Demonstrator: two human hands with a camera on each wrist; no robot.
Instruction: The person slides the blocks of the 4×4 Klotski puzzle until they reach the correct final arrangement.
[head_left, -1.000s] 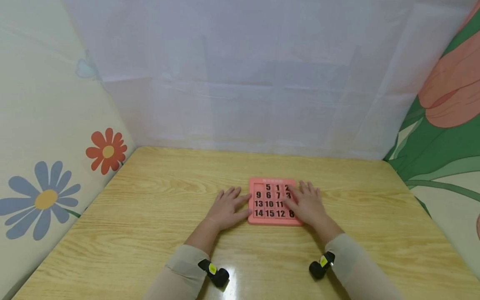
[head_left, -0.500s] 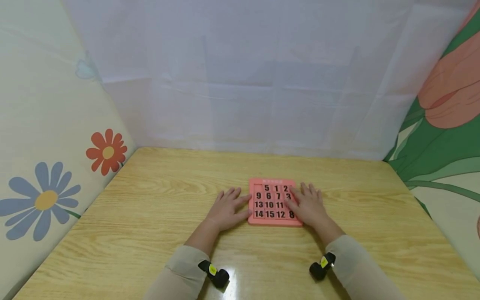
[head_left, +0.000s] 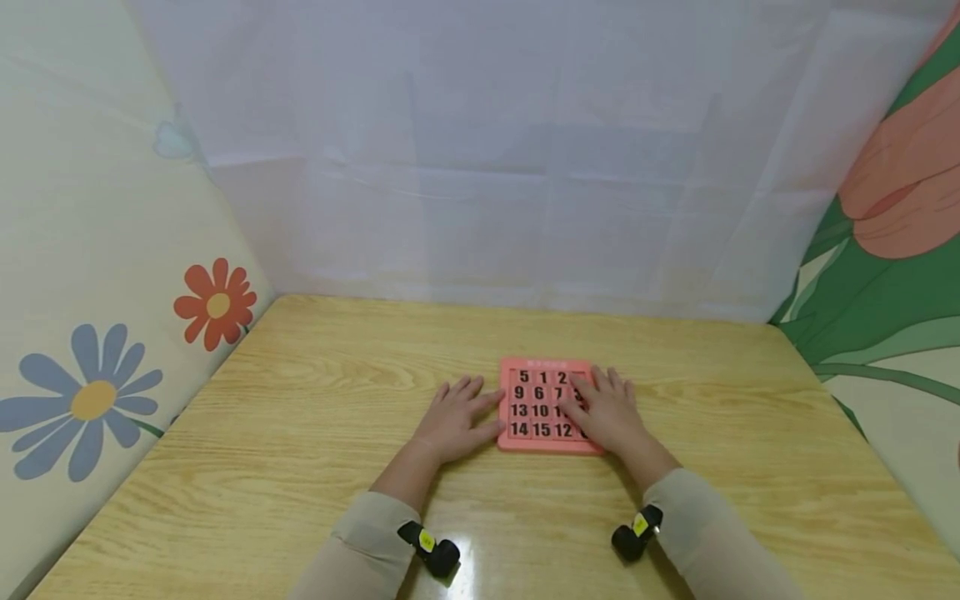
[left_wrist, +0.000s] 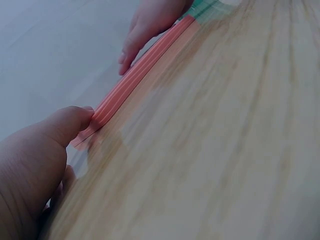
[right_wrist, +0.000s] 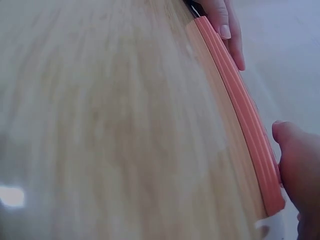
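A pink sliding number puzzle point(head_left: 540, 402) lies flat on the wooden table, its tiles printed with black numbers. The top row reads 5, 1, 2 from the left edge; my fingers cover its right end. My left hand point(head_left: 450, 425) rests beside the puzzle, thumb and forefinger touching its left edge, other fingers spread on the table. Over the right columns lies my right hand point(head_left: 613, 414), thumb and forefinger on the tiles, remaining fingers beyond the right edge. In the left wrist view the left thumb point(left_wrist: 75, 120) meets the pink side. The right wrist view shows the puzzle's near side point(right_wrist: 245, 115).
The wooden table point(head_left: 300, 400) extends around the puzzle on all sides. A white sheet point(head_left: 480, 167) hangs behind it, and flower-printed cloths flank it left point(head_left: 90, 208) and right point(head_left: 900, 292). Each sleeve carries a small black wrist camera point(head_left: 431, 550).
The top-row tiles 5, 1 and 2 have slid left, filling the gap at the top left corner. My right hand has shifted slightly left over the tiles; the left hand stays put.
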